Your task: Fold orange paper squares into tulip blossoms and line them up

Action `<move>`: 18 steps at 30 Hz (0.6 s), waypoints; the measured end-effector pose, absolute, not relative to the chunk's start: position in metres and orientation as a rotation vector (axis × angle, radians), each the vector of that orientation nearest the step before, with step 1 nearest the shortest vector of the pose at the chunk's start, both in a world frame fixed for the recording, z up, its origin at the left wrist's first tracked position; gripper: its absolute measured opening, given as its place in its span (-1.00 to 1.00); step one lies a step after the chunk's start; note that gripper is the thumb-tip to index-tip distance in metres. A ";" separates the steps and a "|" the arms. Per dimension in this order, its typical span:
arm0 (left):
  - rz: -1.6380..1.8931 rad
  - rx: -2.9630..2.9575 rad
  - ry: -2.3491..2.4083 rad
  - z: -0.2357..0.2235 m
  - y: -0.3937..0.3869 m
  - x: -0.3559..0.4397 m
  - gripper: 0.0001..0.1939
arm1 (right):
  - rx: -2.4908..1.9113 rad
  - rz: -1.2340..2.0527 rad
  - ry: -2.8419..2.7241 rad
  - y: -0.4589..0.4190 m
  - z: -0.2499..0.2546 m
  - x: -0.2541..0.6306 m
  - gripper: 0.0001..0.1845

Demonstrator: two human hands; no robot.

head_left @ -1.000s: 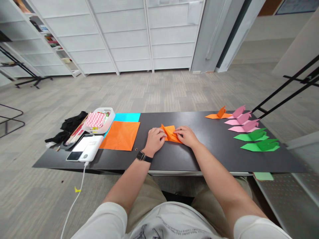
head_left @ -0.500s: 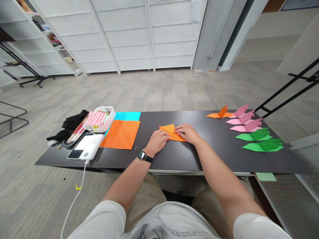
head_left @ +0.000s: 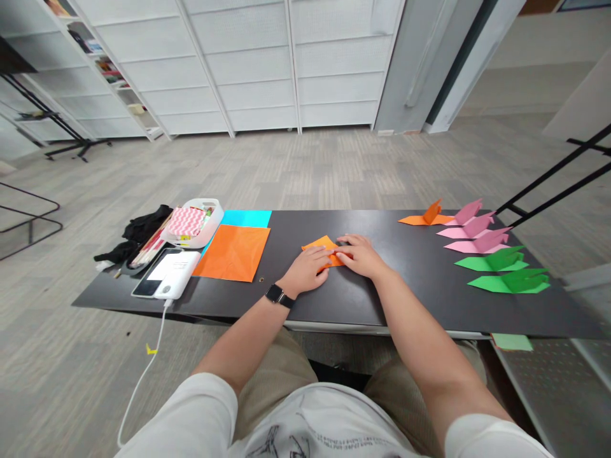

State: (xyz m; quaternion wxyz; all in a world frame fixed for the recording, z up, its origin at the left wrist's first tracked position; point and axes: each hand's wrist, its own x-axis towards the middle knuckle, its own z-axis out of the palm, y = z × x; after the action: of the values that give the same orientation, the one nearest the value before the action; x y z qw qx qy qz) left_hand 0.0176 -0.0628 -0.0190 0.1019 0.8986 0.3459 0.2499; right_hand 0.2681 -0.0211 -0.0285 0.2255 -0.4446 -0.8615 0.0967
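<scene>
A small piece of folded orange origami paper [head_left: 321, 242] lies on the dark tabletop in front of me, partly covered by my fingers. My left hand [head_left: 308, 268], with a black watch on its wrist, reaches across the near left side of the paper and presses it between fingers and table. From the right, my right hand [head_left: 359, 256] grips the paper's right end with thumb and fingertips. The fingertips of both hands nearly meet over the paper. What lies beneath the left palm is hidden.
A flat orange sheet [head_left: 233, 251] overlaps blue paper [head_left: 248, 218] on the left. Beyond them are a white basket [head_left: 213, 224], a phone [head_left: 151, 284] and a cabled white power bank [head_left: 177, 280]. Orange [head_left: 432, 215], pink [head_left: 477, 243] and green paper cranes [head_left: 513, 281] line the right.
My left hand has slid right and over the paper, covering more of it. A raised flap at the paper's left now lies flat. My right hand stays at the right end.
</scene>
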 end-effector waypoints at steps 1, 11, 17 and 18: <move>0.722 2.651 1.024 -0.019 -0.063 0.018 -0.71 | -1.244 0.252 -2.343 -0.022 -0.028 0.269 -0.66; 0.698 2.596 1.315 -0.019 -0.063 0.019 -0.68 | -1.217 0.212 -2.251 -0.039 -0.022 0.273 -0.69; 0.661 2.571 1.368 -0.023 -0.063 0.019 -0.63 | -1.253 0.193 -2.356 -0.042 -0.028 0.264 -0.70; 0.649 2.572 1.367 -0.023 -0.063 0.019 -0.63 | -1.280 0.204 -2.364 -0.042 -0.029 0.263 -0.71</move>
State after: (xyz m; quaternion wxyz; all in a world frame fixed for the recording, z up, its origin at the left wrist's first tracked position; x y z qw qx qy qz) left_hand 0.0190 -0.0631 -0.0227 0.0788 0.8591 0.4568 0.2168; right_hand 0.2632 -0.0423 -0.0286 0.2209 -0.4629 -0.8552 0.0739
